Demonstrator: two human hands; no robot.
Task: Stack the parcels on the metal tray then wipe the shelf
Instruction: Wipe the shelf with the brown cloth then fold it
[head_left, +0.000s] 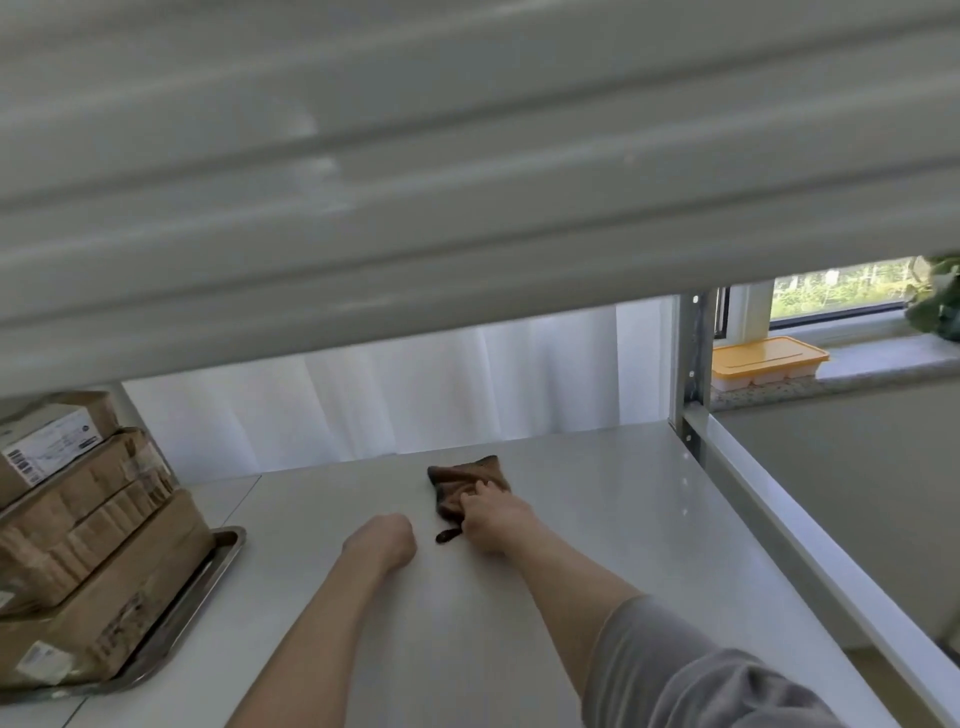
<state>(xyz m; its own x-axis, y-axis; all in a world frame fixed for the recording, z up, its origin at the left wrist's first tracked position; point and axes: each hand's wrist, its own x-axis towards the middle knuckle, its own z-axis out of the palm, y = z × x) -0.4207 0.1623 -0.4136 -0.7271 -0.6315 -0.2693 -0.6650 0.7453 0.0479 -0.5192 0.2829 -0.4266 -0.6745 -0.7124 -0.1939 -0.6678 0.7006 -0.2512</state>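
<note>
Several brown cardboard parcels (88, 525) stand stacked on a metal tray (208, 582) at the left of the white shelf (597, 519). A brown cloth (462, 480) lies on the shelf toward the back middle. My right hand (491, 514) rests on the cloth's near part, with fingers spread flat over it. My left hand (387, 538) sits on the shelf just left of the cloth with its fingers curled under, holding nothing that I can see.
The underside of the upper shelf (415, 156) hangs low across the top. A metal upright post (691, 364) stands at the back right corner. Beyond it, a yellow-lidded container (766, 361) sits on the window sill. A white curtain hangs behind the shelf.
</note>
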